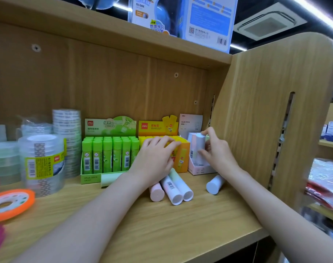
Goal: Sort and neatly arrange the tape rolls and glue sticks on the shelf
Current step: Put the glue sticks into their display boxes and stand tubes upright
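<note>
The wooden shelf [180,221] carries everything, with its back panel behind and a side panel on the right; at the left stand stacks of clear tape rolls [41,164], and an orange-rimmed tape roll [10,204] lies flat near the front edge; against the back sit three display boxes side by side: a green box [108,149] full of upright green glue sticks, a yellow box [180,154], and a pale pink box [197,169] at the far right; the left hand [154,160] rests palm down, fingers spread, over the yellow box, gripping nothing that shows; the right hand [216,150] pinches an upright pastel glue stick [198,147] at the pink box; loose pastel glue sticks [171,188] lie on the shelf in front, three bunched together, a blue-capped stick [215,184] apart at the right, a green one [109,179] beside the green box.
</note>
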The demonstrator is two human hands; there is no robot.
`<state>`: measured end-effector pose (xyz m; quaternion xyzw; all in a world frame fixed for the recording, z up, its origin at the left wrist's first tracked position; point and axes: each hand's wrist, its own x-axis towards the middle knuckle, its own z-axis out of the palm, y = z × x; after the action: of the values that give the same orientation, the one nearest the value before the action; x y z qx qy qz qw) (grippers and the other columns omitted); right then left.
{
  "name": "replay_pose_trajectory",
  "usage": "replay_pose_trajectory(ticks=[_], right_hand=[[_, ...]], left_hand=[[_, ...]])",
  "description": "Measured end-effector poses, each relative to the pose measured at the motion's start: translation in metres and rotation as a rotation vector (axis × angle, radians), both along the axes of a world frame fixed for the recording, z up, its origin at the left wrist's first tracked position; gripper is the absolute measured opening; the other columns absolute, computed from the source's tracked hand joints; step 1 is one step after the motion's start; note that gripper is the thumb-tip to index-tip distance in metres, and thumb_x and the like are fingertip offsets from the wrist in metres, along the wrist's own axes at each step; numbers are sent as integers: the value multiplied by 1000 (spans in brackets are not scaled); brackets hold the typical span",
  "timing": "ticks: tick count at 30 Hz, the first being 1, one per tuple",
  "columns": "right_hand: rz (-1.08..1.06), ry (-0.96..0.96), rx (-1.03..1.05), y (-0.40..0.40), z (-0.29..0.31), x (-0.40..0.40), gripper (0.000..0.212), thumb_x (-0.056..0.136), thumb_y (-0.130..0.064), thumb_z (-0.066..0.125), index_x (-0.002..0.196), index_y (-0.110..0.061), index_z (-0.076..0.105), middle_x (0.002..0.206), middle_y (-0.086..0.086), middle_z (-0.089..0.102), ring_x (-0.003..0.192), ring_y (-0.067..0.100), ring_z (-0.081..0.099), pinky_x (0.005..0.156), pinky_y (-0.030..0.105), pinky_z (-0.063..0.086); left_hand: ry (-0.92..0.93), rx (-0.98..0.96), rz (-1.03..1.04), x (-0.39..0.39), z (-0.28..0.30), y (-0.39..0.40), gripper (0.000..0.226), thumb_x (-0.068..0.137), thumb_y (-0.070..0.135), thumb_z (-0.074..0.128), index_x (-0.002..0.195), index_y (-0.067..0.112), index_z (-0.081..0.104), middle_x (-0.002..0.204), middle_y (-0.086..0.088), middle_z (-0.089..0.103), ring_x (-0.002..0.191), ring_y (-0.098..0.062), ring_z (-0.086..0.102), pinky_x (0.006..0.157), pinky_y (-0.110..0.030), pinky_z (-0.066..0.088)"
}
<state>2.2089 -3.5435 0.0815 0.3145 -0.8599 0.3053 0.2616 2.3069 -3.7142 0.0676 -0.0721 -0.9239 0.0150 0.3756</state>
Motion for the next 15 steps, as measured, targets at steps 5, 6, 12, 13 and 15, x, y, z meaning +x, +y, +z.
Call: replay_pose_trajectory(ticks=[5,6,12,13,15], right_hand=[[-28,68,-3,-1,0,-7,28,83,-11,67,101,-16,46,90,3,54,80,19,54,72,31,46],[-43,87,-9,-1,1,-8,26,83,-12,66,102,-13,49,93,3,51,83,19,52,74,32,46],[-269,137,207,-2,13,-10,31,89,-28,60,114,-14,50,112,7,41,107,23,43,75,32,42],[-282,123,238,-3,15,-9,31,89,-28,59,115,-15,49,113,7,40,105,24,45,73,33,43],[-263,37,275,-1,20,-7,34,91,-27,57,123,-16,48,118,9,41,101,27,51,75,36,45]], left_hand=[[5,-11,4,-1,0,-1,50,87,24,35,136,25,43,134,3,47,122,-19,42,102,-33,26],[-7,-15,9,-1,0,-1,48,90,22,38,138,26,41,135,4,44,124,-18,40,102,-32,24],[-31,-34,29,0,2,0,49,94,23,39,142,30,31,141,8,36,129,-13,31,105,-28,18],[-32,-33,25,0,2,0,49,94,23,39,142,30,31,141,8,35,130,-13,31,105,-28,17],[-38,-20,15,0,1,0,48,93,24,38,141,29,34,140,7,38,129,-14,33,105,-29,19]])
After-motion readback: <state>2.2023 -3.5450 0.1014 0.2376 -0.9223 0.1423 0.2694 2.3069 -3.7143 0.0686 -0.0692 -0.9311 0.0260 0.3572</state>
